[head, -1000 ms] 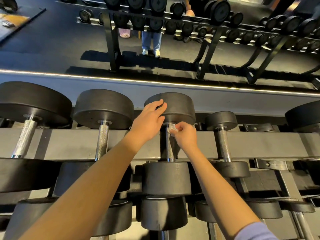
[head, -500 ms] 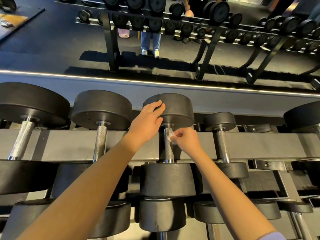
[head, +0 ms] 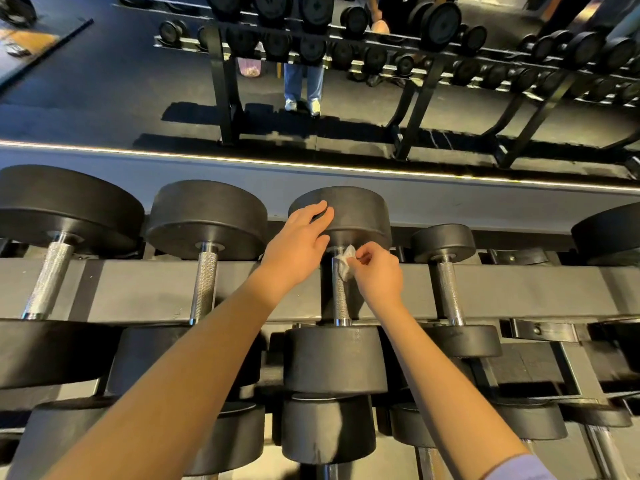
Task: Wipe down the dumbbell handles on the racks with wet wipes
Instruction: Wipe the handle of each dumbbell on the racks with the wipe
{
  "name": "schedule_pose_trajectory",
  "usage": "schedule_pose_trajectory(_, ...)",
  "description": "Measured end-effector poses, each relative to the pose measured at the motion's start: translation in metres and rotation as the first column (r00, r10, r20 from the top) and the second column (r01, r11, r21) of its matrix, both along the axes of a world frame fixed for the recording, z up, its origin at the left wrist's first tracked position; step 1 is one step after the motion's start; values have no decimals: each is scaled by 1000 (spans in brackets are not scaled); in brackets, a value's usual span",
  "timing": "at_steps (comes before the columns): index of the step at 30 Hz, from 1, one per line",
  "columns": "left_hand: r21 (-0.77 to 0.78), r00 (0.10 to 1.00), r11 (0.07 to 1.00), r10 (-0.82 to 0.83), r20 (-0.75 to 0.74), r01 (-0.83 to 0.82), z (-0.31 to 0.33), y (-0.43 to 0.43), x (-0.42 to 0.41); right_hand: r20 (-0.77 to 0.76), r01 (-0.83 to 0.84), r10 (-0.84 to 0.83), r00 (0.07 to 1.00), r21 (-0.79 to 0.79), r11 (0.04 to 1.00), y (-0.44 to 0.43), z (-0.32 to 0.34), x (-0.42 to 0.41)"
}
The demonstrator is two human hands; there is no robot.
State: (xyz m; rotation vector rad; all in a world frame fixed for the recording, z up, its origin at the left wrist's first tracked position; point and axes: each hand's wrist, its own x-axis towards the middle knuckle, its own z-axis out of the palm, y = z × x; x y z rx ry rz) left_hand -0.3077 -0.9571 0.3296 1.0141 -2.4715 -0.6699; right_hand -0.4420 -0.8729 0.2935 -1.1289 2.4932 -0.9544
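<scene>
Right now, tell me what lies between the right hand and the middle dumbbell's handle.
A crumpled wet wipe, pinched by the right hand against the handle near its top; head view shows it.

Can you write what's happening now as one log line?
step: wiping dumbbell handle | left hand: rests on far dumbbell head | right hand: pinches wet wipe against handle's far end

**What the hands and edges conceal**

The right hand pinches a wet wipe that is partly lost under its fingers. Together they cover the top of the handle. The left hand lies over the left side of that dumbbell's far head. At the rack's left end, the picture's edge cuts the largest dumbbell. At its right end only part of a head shows. Both forearms hide parts of the lower-tier dumbbells.
</scene>
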Motion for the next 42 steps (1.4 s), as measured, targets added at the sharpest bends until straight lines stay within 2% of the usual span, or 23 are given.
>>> schedule_pose_trajectory(3, 5, 1000, 1000, 3, -14, -3, -1, 0, 1, -61, -64, 66, 996, 44, 997, 0, -2, -2)
schedule_pose_trajectory(8, 1, 1000, 1000, 5, -16, -5, -3, 0, 1, 60, -170, 164, 985, 105, 980, 4, 1, 4)
schedule_pose_trajectory(10, 2, 1000, 1000, 10, -20, -10, -3, 0, 0, 90, -152, 143, 986, 101, 983, 1, 1, 2)
schedule_pose_trajectory(14, 6, 1000, 1000, 15, -11, -15, -1, 2, 0, 187, -47, 49, 981, -18, 999, -9, 3, 1)
schedule_pose_trajectory(16, 2, 1000, 1000, 15, -8, -15, -1, 1, 0, 194, -54, 57, 979, -23, 998, -6, 3, -1)
schedule_pose_trajectory(21, 2, 1000, 1000, 16, -15, -16, -4, 1, 0, 287, -184, 148, 947, 106, 977, 15, -3, -7)
schedule_pose_trajectory(27, -16, 1000, 1000, 21, -6, -21, -1, 2, -1, 338, -86, 87, 937, -18, 996, 8, -5, -9)
schedule_pose_trajectory(29, -18, 1000, 1000, 23, 7, -23, -2, 2, -1, 384, -148, 120, 915, 42, 988, 14, -5, -11)
schedule_pose_trajectory(33, -30, 1000, 999, 25, 14, -25, -4, 2, -1, 444, -306, 164, 881, 270, 913, 29, -7, -14)
schedule_pose_trajectory(38, -37, 999, 999, 31, 34, -30, -3, 3, -3, 391, -144, 71, 918, 161, 976, 22, -6, -11)
schedule_pose_trajectory(40, -43, 998, 998, 37, 45, -35, -3, 4, -3, 388, -182, 105, 916, 168, 969, 22, -6, -11)
schedule_pose_trajectory(42, -45, 998, 998, 39, 53, -37, -4, 5, -4, 401, -285, 159, 902, 276, 918, 26, -3, -11)
